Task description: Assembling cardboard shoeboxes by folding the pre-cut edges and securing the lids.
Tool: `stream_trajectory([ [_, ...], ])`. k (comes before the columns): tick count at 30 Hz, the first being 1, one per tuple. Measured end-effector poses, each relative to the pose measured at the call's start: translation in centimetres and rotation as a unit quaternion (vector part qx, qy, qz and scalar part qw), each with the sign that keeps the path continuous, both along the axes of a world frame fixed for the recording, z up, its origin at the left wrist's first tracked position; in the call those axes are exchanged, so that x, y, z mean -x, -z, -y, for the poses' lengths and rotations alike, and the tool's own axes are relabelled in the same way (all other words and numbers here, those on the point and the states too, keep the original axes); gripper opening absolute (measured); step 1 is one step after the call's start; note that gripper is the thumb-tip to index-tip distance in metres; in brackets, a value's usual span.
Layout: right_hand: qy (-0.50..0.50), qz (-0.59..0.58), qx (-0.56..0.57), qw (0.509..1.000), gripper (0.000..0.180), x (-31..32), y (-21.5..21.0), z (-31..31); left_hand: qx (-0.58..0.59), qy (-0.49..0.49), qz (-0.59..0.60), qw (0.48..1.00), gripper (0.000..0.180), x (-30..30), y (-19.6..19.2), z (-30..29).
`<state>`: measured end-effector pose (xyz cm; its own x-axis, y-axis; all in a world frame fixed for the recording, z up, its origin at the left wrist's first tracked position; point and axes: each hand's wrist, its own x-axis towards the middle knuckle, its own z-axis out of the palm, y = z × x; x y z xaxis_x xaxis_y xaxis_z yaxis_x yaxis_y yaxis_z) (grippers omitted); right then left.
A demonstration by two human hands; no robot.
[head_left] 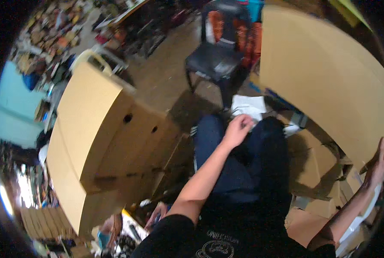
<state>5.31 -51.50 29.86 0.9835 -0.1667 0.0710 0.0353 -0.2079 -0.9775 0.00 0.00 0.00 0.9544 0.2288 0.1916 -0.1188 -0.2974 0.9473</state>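
Note:
My left hand (pixel 238 128) is loosely curled above my dark trousers (pixel 239 167), its fingers closed and nothing clearly in them. Just beyond its fingertips a white crumpled sheet (pixel 248 107) lies on the floor. My right hand (pixel 379 162) is out at the far right. It grips the lower edge of a big brown cardboard sheet (pixel 325 73) that stands tilted and fills the upper right. My fingers point up along that edge and are partly hidden behind it.
A large folded cardboard box (pixel 97 129) with round holes stands at my left. A black plastic chair (pixel 220 56) is ahead on the brown floor. Flattened cardboard pieces (pixel 312 172) pile up at my right. Another person's hand (pixel 157 213) shows at the lower left. Cluttered shelves (pixel 54 30) fill the far left.

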Motion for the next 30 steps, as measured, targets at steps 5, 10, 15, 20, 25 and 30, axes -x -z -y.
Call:
stream_trajectory([
  [5,0.031,-0.065,-0.336,0.939,0.059,-2.0,15.2,-6.7,0.122,-0.028,0.013,0.992,0.014,5.5,-6.3,2.2],
  [10,-0.133,0.056,-0.071,0.987,0.062,5.1,15.3,-15.6,0.05,0.105,-0.024,0.993,0.012,11.5,-7.0,4.2],
  [15,-0.032,-0.117,-0.27,0.955,0.085,-0.2,16.3,-13.0,0.012,0.125,-0.009,0.992,0.012,12.2,-7.6,3.6],
  [20,-0.103,0.067,-0.061,0.991,0.059,1.9,18.2,-11.9,-0.049,-0.035,0.075,0.995,0.012,11.4,-8.7,0.3],
  [25,-0.023,-0.135,-0.262,0.955,0.053,2.2,23.5,-10.6,-0.014,-0.253,0.072,0.965,0.014,12.1,-8.9,-4.7],
  [30,-0.085,-0.214,-0.001,0.973,0.057,1.3,32.5,-7.6,-0.166,-0.22,0.044,0.96,0.013,11.9,-11.4,-7.8],
])
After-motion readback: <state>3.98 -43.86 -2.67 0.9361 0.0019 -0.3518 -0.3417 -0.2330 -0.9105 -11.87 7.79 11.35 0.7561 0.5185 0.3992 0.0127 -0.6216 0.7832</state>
